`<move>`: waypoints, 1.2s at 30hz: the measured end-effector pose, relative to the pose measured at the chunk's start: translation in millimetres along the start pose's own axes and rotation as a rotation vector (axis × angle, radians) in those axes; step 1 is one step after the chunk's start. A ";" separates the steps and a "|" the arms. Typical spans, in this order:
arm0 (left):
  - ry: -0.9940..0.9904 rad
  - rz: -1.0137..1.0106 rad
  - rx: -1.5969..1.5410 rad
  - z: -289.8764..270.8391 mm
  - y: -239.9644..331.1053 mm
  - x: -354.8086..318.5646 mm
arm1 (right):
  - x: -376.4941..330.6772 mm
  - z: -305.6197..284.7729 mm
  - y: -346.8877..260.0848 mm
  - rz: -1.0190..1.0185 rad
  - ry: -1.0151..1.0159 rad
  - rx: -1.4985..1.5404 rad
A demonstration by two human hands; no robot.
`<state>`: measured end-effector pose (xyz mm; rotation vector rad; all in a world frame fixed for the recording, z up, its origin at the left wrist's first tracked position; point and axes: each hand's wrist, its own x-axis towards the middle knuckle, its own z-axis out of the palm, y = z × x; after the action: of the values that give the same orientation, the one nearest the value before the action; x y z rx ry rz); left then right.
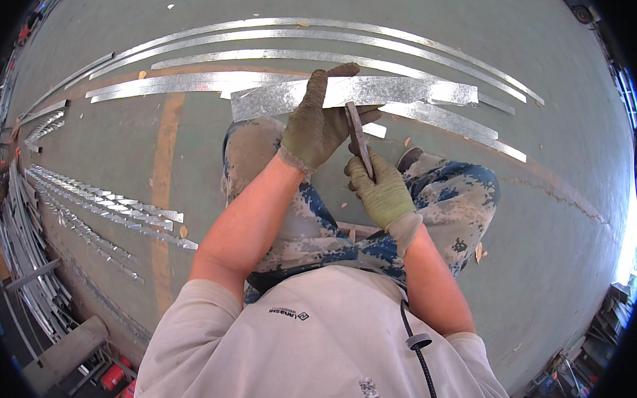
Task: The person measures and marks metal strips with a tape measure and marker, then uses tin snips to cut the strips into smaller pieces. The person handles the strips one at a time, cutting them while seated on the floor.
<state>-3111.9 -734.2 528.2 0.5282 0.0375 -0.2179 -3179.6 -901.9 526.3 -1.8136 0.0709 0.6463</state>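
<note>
My left hand [319,122], in an olive work glove, grips a wide strip of shiny galvanized sheet metal [414,91] across its near edge. My right hand [380,188], gloved the same way, holds metal snips [359,139] whose blades meet the strip's lower edge just right of my left hand. The strip lies crosswise in front of my knees, over camouflage trousers [450,198].
Long curved metal strips [265,38] lie on the green floor beyond the held piece. A row of short cut metal pieces [107,208] runs along the left. Stacked metal profiles [26,253] sit at the far left edge, with red objects [114,376] below them.
</note>
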 end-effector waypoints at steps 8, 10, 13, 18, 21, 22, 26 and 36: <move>0.007 0.014 0.065 -1.1 -1.4 -1.0 | 1.0 0.8 2.8 -0.005 0.049 0.013; 0.037 0.020 0.108 1.2 -1.3 -2.1 | -0.3 0.5 2.0 0.004 0.048 0.084; 0.017 0.019 0.161 -1.4 2.1 -1.4 | -1.3 -0.7 -0.1 0.016 0.060 0.113; 0.047 0.020 0.108 -7.5 3.4 -3.8 | 2.7 -1.1 13.5 -0.006 0.142 0.054; 0.089 0.035 0.106 -4.4 2.3 -4.9 | -1.5 -7.1 5.1 0.055 0.097 0.089; 0.103 0.045 0.094 -1.8 2.2 -5.2 | -2.9 -7.8 2.5 0.075 0.075 0.124; 0.088 0.061 0.095 4.9 3.7 -4.2 | -10.1 -11.5 -14.8 0.188 0.002 0.322; -0.019 0.052 0.041 3.0 7.9 -7.2 | -24.7 -25.7 -38.1 0.235 -0.221 0.506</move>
<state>-3117.3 -727.7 535.3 0.5672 0.0012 -0.1732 -3176.7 -918.4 575.7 -1.2487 0.2773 0.9006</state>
